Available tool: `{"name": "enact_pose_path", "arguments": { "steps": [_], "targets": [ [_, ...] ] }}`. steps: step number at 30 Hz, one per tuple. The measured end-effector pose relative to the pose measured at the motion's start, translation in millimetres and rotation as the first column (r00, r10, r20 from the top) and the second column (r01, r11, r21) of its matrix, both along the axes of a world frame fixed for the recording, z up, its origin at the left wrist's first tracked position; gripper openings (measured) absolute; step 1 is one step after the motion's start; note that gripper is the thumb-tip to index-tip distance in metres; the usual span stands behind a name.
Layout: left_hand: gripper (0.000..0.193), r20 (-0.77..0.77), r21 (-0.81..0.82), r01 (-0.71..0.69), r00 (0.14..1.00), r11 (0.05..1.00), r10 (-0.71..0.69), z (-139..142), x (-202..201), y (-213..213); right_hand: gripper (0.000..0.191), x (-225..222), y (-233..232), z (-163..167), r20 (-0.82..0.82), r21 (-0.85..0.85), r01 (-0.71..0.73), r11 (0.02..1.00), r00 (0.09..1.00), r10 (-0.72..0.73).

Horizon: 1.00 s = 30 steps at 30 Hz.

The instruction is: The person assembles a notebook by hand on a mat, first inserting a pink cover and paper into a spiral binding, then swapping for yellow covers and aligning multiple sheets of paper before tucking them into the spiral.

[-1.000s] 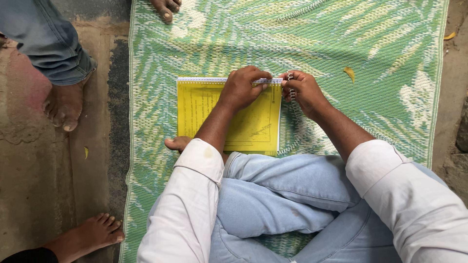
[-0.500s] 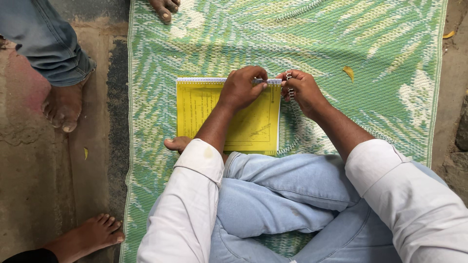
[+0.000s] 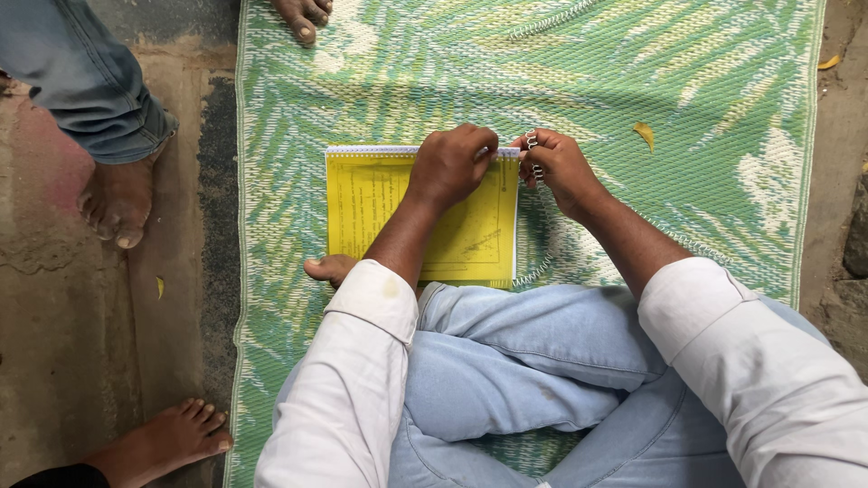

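Observation:
A yellow-covered booklet (image 3: pixel 380 208) lies flat on a green and cream woven mat (image 3: pixel 633 81), right in front of my crossed legs. My left hand (image 3: pixel 449 165) presses on its top right corner, fingers curled at the top edge where a white wire spiral runs. My right hand (image 3: pixel 558 165) is just off the booklet's right corner, pinching the free end of the wire spiral (image 3: pixel 535 155). The rest of that spiral trails down past the booklet's right edge toward my knee.
Another long wire spiral (image 3: pixel 551 20) lies on the mat at the top. Bare feet of other people stand around: one on the left (image 3: pixel 116 201), one at the bottom left (image 3: pixel 176 438), toes at the top (image 3: pixel 303 18). Bare ground borders the mat.
Both hands stay at the booklet's top right corner. The left hand's fingers have shifted slightly along the top edge, and the right hand has turned the spiral's end a little.

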<state>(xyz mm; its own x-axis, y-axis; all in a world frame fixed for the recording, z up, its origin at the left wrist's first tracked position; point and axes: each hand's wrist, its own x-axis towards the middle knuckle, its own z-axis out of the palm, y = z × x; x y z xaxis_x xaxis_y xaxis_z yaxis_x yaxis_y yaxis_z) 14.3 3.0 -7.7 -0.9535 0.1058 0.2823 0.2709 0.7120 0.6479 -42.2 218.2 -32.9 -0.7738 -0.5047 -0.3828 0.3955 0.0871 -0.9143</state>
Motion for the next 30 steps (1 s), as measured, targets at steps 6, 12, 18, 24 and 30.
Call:
{"name": "enact_pose_path", "arguments": {
  "steps": [6, 12, 18, 24, 30],
  "targets": [
    [0.004, -0.077, -0.034, 0.005, 0.997, 0.999, -0.008, -0.5, 0.3, 3.1, 0.018, -0.2, -0.8, 0.0, 0.011, -0.006, 0.005, 1.0, 1.0, -0.005],
    [0.008, 0.034, 0.066, 0.089, 0.995, 0.994, -0.091, 8.0, -2.7, -2.9, 0.022, 0.9, -1.2, 5.8, 0.07, 0.011, 0.041, 0.999, 0.997, -0.042],
    [0.011, 0.118, 0.138, 0.12, 0.984, 0.983, -0.136, 15.2, -1.7, -8.9, 0.024, 0.1, -0.9, 3.7, 0.072, -0.022, 0.03, 0.999, 0.997, -0.028],
    [0.01, 0.145, 0.123, 0.103, 0.982, 0.987, -0.121, 15.0, -2.9, -7.4, 0.021, -0.3, 0.7, -0.1, 0.028, -0.008, 0.0, 1.0, 1.0, 0.0],
    [0.01, 0.156, 0.126, 0.064, 0.984, 0.99, -0.083, 13.2, -2.2, -5.3, 0.013, 1.3, -2.3, -1.7, -0.019, 0.085, -0.022, 0.996, 1.0, 0.023]
  ]
}}
